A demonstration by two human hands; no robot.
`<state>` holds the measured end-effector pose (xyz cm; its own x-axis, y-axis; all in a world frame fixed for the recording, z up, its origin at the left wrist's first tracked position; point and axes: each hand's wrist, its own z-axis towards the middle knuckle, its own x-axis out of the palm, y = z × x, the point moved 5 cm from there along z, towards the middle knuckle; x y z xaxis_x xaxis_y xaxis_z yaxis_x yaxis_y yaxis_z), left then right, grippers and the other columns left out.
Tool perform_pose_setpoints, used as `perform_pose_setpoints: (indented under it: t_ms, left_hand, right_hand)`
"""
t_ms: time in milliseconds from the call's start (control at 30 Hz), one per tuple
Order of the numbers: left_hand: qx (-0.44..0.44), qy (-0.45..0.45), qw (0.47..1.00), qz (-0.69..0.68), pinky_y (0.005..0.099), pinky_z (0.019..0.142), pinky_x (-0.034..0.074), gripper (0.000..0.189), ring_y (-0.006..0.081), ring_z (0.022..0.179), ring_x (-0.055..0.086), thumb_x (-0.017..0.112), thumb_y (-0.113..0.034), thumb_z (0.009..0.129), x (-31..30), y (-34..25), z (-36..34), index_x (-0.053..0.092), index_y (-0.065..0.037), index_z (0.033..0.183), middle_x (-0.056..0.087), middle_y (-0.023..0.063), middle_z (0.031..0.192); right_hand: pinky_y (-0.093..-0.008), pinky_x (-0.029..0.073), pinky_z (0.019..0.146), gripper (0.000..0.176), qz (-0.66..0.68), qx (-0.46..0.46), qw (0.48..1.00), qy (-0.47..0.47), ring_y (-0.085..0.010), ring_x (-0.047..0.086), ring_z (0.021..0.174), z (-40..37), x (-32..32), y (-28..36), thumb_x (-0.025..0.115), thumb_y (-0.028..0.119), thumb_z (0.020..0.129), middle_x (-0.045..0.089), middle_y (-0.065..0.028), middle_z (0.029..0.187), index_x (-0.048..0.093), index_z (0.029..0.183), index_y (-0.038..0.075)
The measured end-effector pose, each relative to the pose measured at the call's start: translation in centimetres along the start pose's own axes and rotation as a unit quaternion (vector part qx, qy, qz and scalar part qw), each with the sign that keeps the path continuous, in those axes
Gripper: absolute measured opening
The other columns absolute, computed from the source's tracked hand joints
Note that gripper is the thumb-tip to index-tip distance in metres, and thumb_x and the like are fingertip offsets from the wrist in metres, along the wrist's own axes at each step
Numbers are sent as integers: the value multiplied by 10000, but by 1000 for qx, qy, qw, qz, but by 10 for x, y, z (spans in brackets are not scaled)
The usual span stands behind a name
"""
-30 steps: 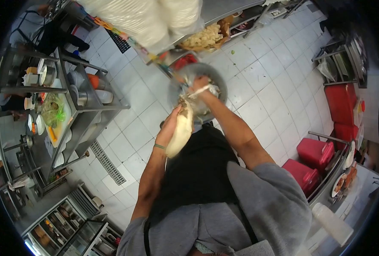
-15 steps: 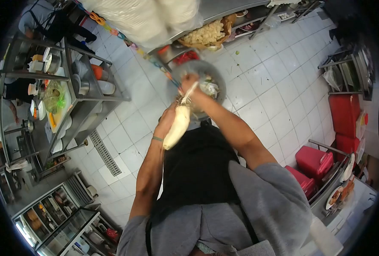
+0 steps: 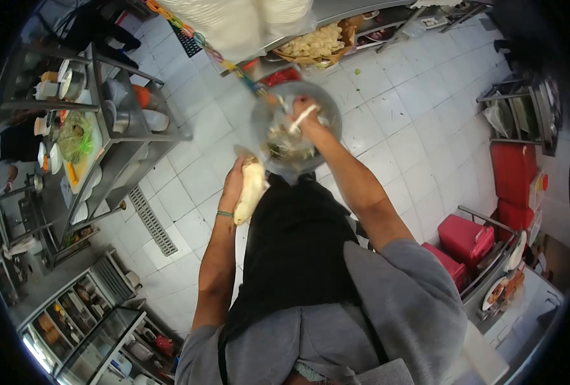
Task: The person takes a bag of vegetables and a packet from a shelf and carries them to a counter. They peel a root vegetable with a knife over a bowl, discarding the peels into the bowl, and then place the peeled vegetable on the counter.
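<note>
Grey steel shelf rack: standing well left of the bowl, carrying plates, pots and a board of green vegetables.
Red plastic crates: sitting on the white floor tiles, well apart from the bowl, down to its right.
Round grey metal bowl: showing in front of the black apron, holding shredded greens and pale bits; what is bearing it, cannot tell.
Pale cream oblong piece: lying along the palm, just beside the bowl's lower left rim, tilting slightly.
Left hand: grasping the pale cream oblong piece, fingers wrapping round it, outside the bowl.
Right hand: reaching into the bowl, fingers pinching a thin white strip.
Green wristband: circling the left wrist, below the bowl.
</note>
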<state>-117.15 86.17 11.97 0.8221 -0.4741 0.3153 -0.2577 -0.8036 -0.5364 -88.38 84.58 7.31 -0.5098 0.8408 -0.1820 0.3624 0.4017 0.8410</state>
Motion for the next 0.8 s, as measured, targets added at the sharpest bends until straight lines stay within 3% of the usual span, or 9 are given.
perform_pose_setpoints:
  t_ms: [133, 200, 300, 367, 400, 433, 533, 667, 800]
  left_hand:
    - [-11, 8, 999, -36, 412, 554, 583, 588, 264, 667, 670, 429, -604, 959, -8, -12, -1, 561, -38, 1055, 619, 107, 798]
    - [-19, -2, 999, -44, 400, 553, 579, 562, 263, 659, 668, 441, -582, 962, 8, -32, -10, 566, -43, 1061, 621, 108, 788]
    - [4, 25, 999, -25, 371, 551, 566, 508, 237, 640, 662, 476, -527, 963, 25, -57, -10, 575, -43, 1080, 633, 103, 779]
    - [32, 74, 997, -8, 319, 615, 532, 449, 185, 696, 640, 531, -463, 950, 32, -69, 15, 612, -38, 1073, 649, 71, 841]
    - [42, 95, 995, 1, 293, 648, 515, 421, 158, 724, 629, 559, -431, 944, 35, -72, 23, 631, -36, 1069, 658, 54, 872]
    - [19, 106, 994, -9, 277, 680, 488, 365, 128, 785, 606, 588, -372, 929, 47, -85, 15, 638, -40, 1074, 648, 30, 932]
    - [41, 136, 988, 60, 296, 586, 538, 379, 179, 667, 655, 534, -392, 953, 69, -105, 26, 612, -45, 1086, 664, 79, 838]
    - [10, 190, 976, 105, 296, 598, 535, 359, 181, 682, 652, 535, -344, 945, 83, -113, 19, 606, -31, 1105, 656, 81, 858]
    - [-15, 194, 967, 165, 270, 725, 497, 376, 132, 810, 611, 554, -296, 924, 98, -123, -12, 613, -8, 1158, 651, 57, 969]
  right_hand:
    - [-452, 514, 733, 329, -313, -266, 912, -20, -438, 639, 855, -9, -11, -1, 498, 224, 926, 653, -277, 927, 533, 1148, -16]
    - [-501, 513, 715, 363, -251, -185, 950, 33, -448, 633, 829, -17, -12, 20, 535, 190, 881, 645, -259, 901, 480, 1179, -10]
    - [-510, 504, 618, 240, -281, -296, 909, -89, -323, 644, 676, -3, -5, -9, 616, 198, 847, 640, -163, 765, 562, 1017, 37]
    - [-505, 491, 696, 188, -380, -222, 887, 140, -407, 631, 775, 17, -1, -27, 569, 183, 852, 650, -221, 861, 602, 974, 43]
    - [-439, 448, 549, 142, -135, 10, 968, 211, -301, 574, 619, 31, 3, -71, 581, 192, 872, 620, -148, 745, 613, 847, 55]
    - [-373, 406, 403, 218, 111, 242, 952, 151, -195, 517, 464, 39, 4, -115, 593, 200, 891, 589, -74, 628, 624, 721, 67]
    - [-310, 377, 376, 232, -18, -101, 952, 290, -151, 475, 426, 23, 3, -79, 576, 207, 916, 567, -26, 607, 592, 712, 97]
    - [-243, 351, 350, 234, -143, -453, 811, 341, -104, 439, 391, -53, -11, -32, 560, 210, 937, 543, 24, 586, 564, 718, 127]
    - [-246, 400, 356, 137, 35, -466, 847, 253, -135, 493, 403, -100, 11, -4, 586, 196, 885, 561, 13, 612, 574, 775, 115]
